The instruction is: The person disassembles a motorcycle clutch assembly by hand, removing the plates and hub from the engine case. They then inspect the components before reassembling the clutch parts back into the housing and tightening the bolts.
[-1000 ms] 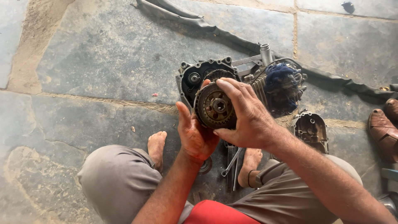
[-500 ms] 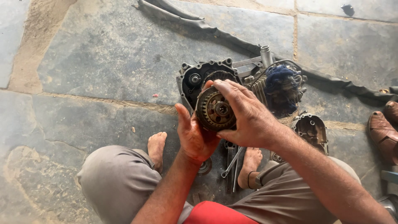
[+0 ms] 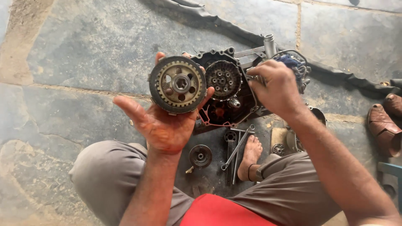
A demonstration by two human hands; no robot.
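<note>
Clutch drum [image 3: 177, 85], a round toothed metal part with a splined central bore, lay flat-faced toward the camera in the left hand [image 3: 161, 121], palm up, fingers curled behind its rim and thumb spread to the left, clear of the part. That grip was a loose cradle rather than a clamp: the drum rested against the fingers and upper palm, its axis pointing roughly up at the viewer. It sat just left of the engine case [image 3: 228, 90], which lay on the stone floor [image 3: 83, 50] with its cover off, the inner clutch hub [image 3: 224, 78] exposed. The drum's rim overlapped the left edge of the case in view, so drum and hub were side by side, faces turned the same way. The left hand was plainly the nearer to the drum. The right hand [image 3: 276, 86] was lowered onto the right side of the case, knuckles up, fingers bent down on the casting near a blue rag [image 3: 293, 62]; whether they closed around any part could not be told. Between the bare feet lay a smaller round part [image 3: 200, 155] and spanners [image 3: 236, 148]. A brown sandal [image 3: 383, 127] stood well apart at the right.
</note>
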